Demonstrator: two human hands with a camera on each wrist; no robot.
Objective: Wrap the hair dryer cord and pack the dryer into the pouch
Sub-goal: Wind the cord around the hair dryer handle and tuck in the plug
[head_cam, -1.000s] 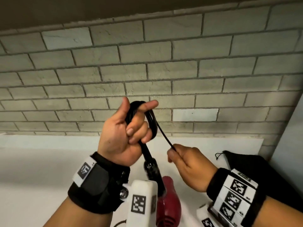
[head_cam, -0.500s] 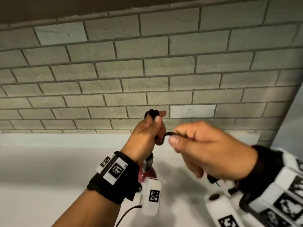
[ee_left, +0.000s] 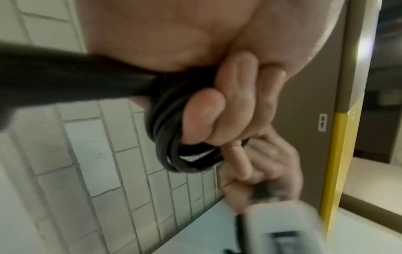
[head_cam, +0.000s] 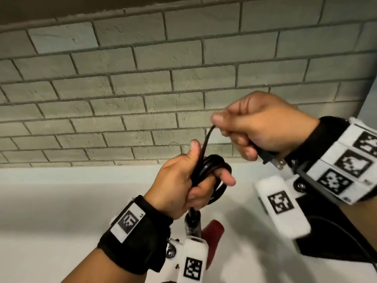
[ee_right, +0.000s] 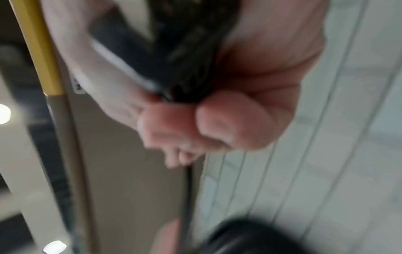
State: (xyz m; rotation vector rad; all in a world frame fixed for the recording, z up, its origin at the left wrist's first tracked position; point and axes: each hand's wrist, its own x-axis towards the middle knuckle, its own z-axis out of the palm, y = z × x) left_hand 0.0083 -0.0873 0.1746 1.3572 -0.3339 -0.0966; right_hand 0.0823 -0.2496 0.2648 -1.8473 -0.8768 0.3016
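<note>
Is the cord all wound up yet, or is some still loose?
Mostly wound: the cord loops around the left hand, with a short stretch running up to the right hand.

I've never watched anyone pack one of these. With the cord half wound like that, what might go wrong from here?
Two risks, I'd guess. The coil sits only around the left hand's fingers, so loops could slide off and unravel if that grip loosens. The right hand holds the free end taut with the plug sticking out below it; its prongs might catch the loops on the last turns. The red dryer hangs below, its weight possibly tugging on the cord.
</note>
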